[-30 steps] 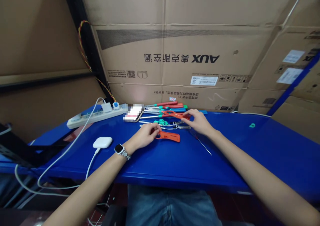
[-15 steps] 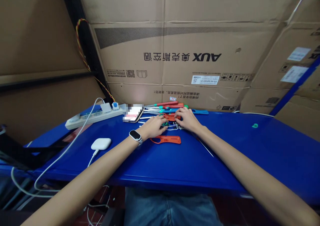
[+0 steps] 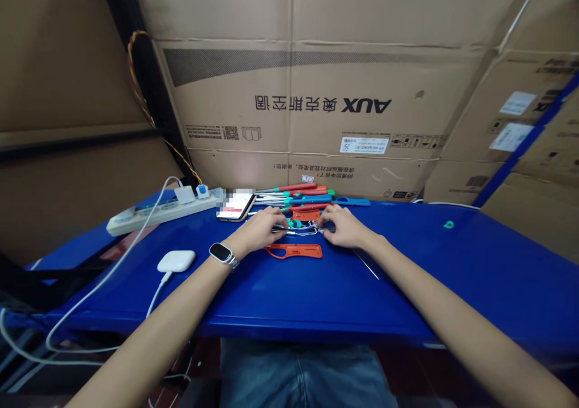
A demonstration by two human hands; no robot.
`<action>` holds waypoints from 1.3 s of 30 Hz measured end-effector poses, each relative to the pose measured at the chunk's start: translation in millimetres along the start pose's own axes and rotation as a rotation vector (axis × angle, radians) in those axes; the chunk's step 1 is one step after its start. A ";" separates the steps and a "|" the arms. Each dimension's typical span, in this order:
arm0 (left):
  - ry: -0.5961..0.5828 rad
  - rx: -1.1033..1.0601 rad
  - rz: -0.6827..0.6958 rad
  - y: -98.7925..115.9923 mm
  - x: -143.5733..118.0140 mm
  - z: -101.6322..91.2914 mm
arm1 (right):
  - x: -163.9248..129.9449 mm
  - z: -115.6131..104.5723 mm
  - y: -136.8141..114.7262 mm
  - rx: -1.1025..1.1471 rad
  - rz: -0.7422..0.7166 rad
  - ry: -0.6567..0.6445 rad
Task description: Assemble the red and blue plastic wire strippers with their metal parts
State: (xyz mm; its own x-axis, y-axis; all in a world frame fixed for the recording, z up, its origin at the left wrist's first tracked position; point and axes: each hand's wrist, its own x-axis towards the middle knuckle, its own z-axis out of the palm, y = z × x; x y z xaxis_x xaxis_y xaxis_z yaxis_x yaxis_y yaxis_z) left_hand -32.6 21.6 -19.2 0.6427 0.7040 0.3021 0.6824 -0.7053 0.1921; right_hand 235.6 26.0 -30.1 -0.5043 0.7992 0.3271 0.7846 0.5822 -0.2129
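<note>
Fingertips of my left hand [image 3: 259, 230] are pinched at a thin metal tube of a long-nozzle lighter. My right hand [image 3: 344, 226] pinches the other end of the same inner parts, where thin white wires [image 3: 304, 233] meet small pieces hidden by the fingers. A small green part [image 3: 296, 222] lies between the hands. Just behind it sits an orange lighter shell half [image 3: 306, 215]. Nearer me, another orange shell half [image 3: 298, 251] with a finger loop lies flat. A thin metal shaft [image 3: 370, 267] sticks out from under my right wrist.
Behind the hands lies a heap of red, blue and green long lighters [image 3: 312, 199]. A phone [image 3: 235, 206], a power strip [image 3: 163, 214] and a white earphone case [image 3: 176, 261] on a cable are at left. A green ring piece [image 3: 448, 225] lies right. Cardboard [image 3: 289, 82] walls the back.
Both hands have shifted slightly apart, baring the wires and green part between them. My left hand has moved left, and the right hand lower. The view has turned a little.
</note>
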 end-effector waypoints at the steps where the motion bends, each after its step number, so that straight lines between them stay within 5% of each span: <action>1: -0.019 0.003 -0.007 0.0 0.5 0.4 | -4.0 -1.3 -0.6 0.001 0.018 -0.038; 12: -0.016 0.045 0.023 0.1 3.0 7.9 | -1.7 4.5 4.8 0.177 0.063 -0.070; 26: 0.108 -0.087 0.088 15.6 -15.1 -20.6 | -2.1 -0.8 -25.5 0.391 -0.053 0.173; 39: -0.029 -0.050 -0.132 20.9 -24.0 -26.9 | -9.6 0.6 -51.5 0.437 -0.026 -0.039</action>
State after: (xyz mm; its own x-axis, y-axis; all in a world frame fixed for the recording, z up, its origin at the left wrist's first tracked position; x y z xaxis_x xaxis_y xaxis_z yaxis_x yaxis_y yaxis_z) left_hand -43.2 -12.2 2.7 0.5589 0.7925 0.2441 0.7439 -0.6092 0.2747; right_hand 199.8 -11.6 -22.9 -0.5418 0.7835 0.3043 0.5496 0.6041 -0.5771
